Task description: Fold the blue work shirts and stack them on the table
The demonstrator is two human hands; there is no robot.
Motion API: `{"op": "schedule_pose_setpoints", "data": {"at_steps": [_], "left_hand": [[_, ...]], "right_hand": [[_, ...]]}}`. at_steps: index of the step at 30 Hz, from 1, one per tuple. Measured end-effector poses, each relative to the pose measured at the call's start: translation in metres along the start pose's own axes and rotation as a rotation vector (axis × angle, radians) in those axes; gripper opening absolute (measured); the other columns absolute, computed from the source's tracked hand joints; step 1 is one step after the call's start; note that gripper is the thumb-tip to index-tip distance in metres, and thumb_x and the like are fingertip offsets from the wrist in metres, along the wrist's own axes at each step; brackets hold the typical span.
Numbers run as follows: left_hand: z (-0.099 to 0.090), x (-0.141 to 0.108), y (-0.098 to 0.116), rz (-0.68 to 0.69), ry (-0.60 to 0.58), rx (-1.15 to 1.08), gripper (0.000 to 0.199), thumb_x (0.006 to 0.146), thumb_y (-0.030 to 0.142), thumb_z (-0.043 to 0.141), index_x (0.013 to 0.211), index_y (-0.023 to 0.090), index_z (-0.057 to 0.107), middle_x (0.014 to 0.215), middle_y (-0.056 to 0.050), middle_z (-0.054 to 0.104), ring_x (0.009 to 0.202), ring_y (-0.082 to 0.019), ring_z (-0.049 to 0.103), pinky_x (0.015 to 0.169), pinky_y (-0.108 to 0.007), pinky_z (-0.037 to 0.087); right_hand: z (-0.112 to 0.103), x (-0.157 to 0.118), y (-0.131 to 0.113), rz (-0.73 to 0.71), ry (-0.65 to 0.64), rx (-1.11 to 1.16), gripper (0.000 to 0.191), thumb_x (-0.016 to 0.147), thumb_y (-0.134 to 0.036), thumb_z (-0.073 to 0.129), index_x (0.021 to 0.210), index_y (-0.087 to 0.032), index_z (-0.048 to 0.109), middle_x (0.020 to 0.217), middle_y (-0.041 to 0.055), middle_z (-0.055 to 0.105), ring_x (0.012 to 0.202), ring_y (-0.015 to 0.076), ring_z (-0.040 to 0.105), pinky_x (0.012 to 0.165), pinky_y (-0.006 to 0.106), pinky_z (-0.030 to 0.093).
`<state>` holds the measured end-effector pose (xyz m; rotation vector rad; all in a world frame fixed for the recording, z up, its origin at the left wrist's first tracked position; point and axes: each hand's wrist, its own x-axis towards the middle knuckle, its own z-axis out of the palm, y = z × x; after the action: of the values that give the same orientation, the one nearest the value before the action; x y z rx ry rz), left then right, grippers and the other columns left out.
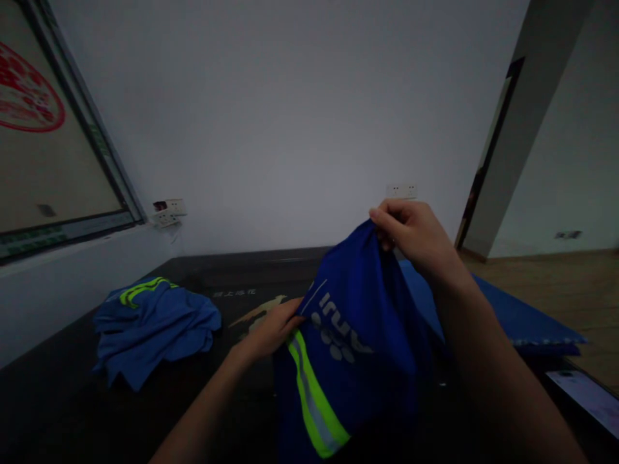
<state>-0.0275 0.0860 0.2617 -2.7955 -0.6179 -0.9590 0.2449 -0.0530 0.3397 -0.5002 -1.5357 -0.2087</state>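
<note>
A dark blue garment (358, 316) hangs in front of me, with white printed lettering, a paw-like mark and a yellow-and-silver reflective stripe. Whether it is a vest or another kind of garment I cannot tell. My right hand (406, 229) pinches its bunched top and holds it raised. Lower down on the left, my left hand (278, 328) is closed on its edge by the end of the stripe; the fingers are partly behind the cloth. The garment's lower part falls into shadow at the bottom.
A crumpled lighter blue garment (159, 322) with yellow stripes lies on the dark surface (232, 274) at left. Flat blue cloth (527, 312) is stacked on the right, near a lit phone-like screen (585, 396). A white wall with sockets (401, 191) stands behind.
</note>
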Motion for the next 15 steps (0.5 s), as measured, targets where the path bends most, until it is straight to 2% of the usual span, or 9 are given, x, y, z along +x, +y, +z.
{"op": "schedule_pose_setpoints", "data": {"at_steps": [3,5,7,9,11,12,13,15], "left_hand": [[-0.026,-0.004,-0.006,-0.072,-0.049,0.021,0.042,0.097,0.040,0.032,0.120,0.021,0.061,0.122,-0.008,0.065,0.113,-0.025,0.059,0.102,-0.039,0.043],[-0.050,-0.002,-0.003,-0.106,-0.050,0.061,0.044,0.097,0.041,0.030,0.119,0.020,0.062,0.122,-0.007,0.064,0.114,-0.024,0.058,0.103,-0.038,0.042],[-0.083,0.004,0.008,-0.122,-0.047,0.141,0.041,0.096,0.041,0.033,0.115,0.020,0.063,0.119,-0.006,0.065,0.113,-0.023,0.058,0.103,-0.037,0.041],[-0.124,0.012,0.029,-0.126,-0.014,0.254,0.038,0.095,0.041,0.037,0.106,0.018,0.065,0.108,-0.005,0.068,0.106,-0.023,0.060,0.100,-0.037,0.043],[-0.162,0.021,0.057,-0.070,0.109,0.377,0.040,0.094,0.044,0.040,0.093,0.013,0.065,0.094,-0.004,0.067,0.097,-0.022,0.061,0.096,-0.038,0.045],[-0.177,0.025,0.072,-0.038,0.210,0.443,0.045,0.096,0.045,0.037,0.096,0.008,0.063,0.094,-0.003,0.065,0.098,-0.021,0.060,0.096,-0.041,0.044],[-0.188,0.030,0.086,-0.006,0.386,0.502,0.051,0.097,0.046,0.033,0.097,0.003,0.061,0.092,-0.002,0.062,0.100,-0.021,0.059,0.096,-0.044,0.043],[-0.194,0.040,0.109,0.113,0.700,0.554,0.057,0.100,0.044,0.024,0.105,-0.003,0.055,0.097,-0.001,0.059,0.108,-0.023,0.057,0.097,-0.047,0.039]], "right_hand": [[-0.006,0.003,0.039,0.080,-0.066,-0.104,0.036,0.082,-0.037,0.054,0.053,-0.020,0.045,0.046,-0.0051,0.041,0.041,0.0078,0.037,0.044,0.024,0.027],[-0.010,0.008,0.051,0.077,-0.134,-0.208,0.035,0.081,-0.033,0.054,0.049,-0.019,0.043,0.046,-0.0056,0.037,0.043,0.0075,0.033,0.045,0.025,0.023],[-0.016,0.017,0.047,0.050,-0.179,-0.304,0.035,0.079,-0.027,0.055,0.047,-0.019,0.042,0.046,-0.0058,0.033,0.045,0.0075,0.030,0.046,0.025,0.021],[-0.024,0.029,0.029,0.021,-0.187,-0.368,0.036,0.078,-0.021,0.056,0.045,-0.019,0.041,0.045,-0.0058,0.031,0.045,0.0076,0.029,0.048,0.026,0.020],[-0.033,0.041,0.000,-0.003,-0.116,-0.390,0.037,0.077,-0.014,0.057,0.045,-0.020,0.041,0.044,-0.0056,0.031,0.045,0.0077,0.028,0.048,0.027,0.019],[-0.037,0.047,-0.016,-0.029,-0.040,-0.375,0.037,0.078,-0.012,0.057,0.045,-0.020,0.042,0.044,-0.0055,0.031,0.045,0.0077,0.027,0.047,0.027,0.019],[-0.038,0.051,-0.030,-0.079,0.070,-0.335,0.037,0.079,-0.010,0.056,0.046,-0.020,0.042,0.045,-0.0054,0.032,0.045,0.0077,0.026,0.047,0.027,0.019],[-0.034,0.055,-0.053,-0.227,0.294,-0.209,0.038,0.083,-0.009,0.052,0.049,-0.021,0.040,0.048,-0.0053,0.031,0.046,0.0077,0.025,0.047,0.026,0.020]]}}
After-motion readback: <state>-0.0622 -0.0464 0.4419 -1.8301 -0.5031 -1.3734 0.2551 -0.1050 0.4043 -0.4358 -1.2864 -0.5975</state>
